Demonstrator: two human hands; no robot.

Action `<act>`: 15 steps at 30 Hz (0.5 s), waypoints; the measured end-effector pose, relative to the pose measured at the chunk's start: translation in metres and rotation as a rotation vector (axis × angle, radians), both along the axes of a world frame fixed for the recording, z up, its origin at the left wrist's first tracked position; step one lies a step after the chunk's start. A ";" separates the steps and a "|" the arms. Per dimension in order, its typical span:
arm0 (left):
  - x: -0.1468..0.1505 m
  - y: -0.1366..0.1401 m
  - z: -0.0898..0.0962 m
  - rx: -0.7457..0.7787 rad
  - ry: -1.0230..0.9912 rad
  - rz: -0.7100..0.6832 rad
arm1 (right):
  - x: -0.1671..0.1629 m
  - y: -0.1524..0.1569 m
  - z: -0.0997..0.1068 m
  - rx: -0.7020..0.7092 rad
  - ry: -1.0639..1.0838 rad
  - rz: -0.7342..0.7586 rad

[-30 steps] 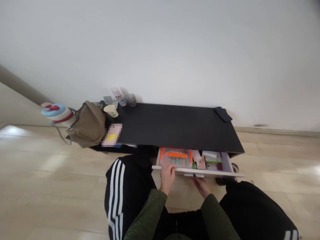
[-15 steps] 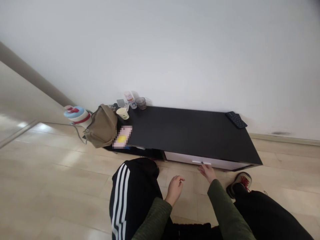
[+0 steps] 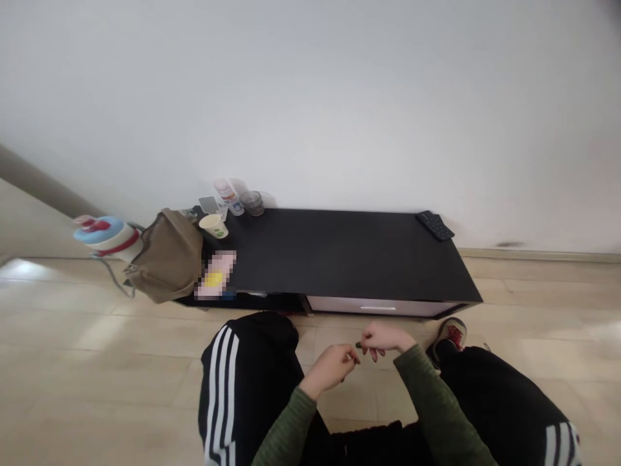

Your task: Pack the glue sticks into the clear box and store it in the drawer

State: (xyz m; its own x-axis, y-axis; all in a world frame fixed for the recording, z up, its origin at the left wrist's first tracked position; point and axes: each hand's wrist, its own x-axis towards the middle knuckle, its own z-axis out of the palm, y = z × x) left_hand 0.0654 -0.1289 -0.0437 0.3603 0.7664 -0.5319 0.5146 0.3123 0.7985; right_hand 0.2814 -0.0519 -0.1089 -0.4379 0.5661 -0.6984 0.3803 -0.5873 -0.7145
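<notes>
Drawer (image 3: 334, 305) sits closed beneath the top of the cabinet (image 3: 349, 252). Before the cabinet, left hand (image 3: 330, 369) and right hand (image 3: 387, 337) nearly meet, fingers loosely curled; I cannot tell whether they hold anything. Working it well means moving it squarely, by the handle's (image 3: 378, 308) middle.

You've got soft, kinda dim light here, with glare on the floor (image 3: 107, 369) left of the cabinet (image 3: 349, 255) and faint shadows on the wall (image 3: 320, 110) just behind it. Pixelated patch (image 3: 216, 276) at its left end, fine detail's mushy, and your frame corner darkens far above its right end.
</notes>
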 end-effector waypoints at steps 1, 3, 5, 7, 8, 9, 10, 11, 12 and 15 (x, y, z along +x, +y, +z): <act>-0.010 0.000 0.023 -0.046 -0.118 -0.103 | 0.004 -0.006 0.026 0.095 0.083 0.230; -0.029 0.001 0.064 -0.100 -0.374 -0.279 | 0.016 -0.016 0.081 0.312 0.289 0.386; -0.040 0.005 0.092 -0.108 -0.667 -0.303 | 0.023 -0.022 0.126 0.493 0.525 0.307; -0.037 0.017 0.104 -0.029 -0.994 -0.021 | 0.020 -0.022 0.156 0.655 0.801 -0.048; -0.031 0.025 0.106 0.022 -1.121 0.162 | 0.014 -0.020 0.165 0.689 0.907 -0.250; -0.024 0.035 0.106 0.071 -1.206 0.345 | 0.007 -0.016 0.170 0.690 0.987 -0.438; -0.015 0.045 0.105 0.094 -1.275 0.470 | -0.001 -0.013 0.173 0.663 1.045 -0.594; -0.007 0.054 0.103 0.091 -1.347 0.538 | -0.009 -0.009 0.174 0.616 1.086 -0.706; 0.001 0.062 0.101 0.067 -1.405 0.572 | -0.015 -0.006 0.173 0.561 1.119 -0.783; 0.013 0.075 0.093 -0.015 -1.517 0.574 | -0.021 -0.003 0.167 0.397 1.225 -0.865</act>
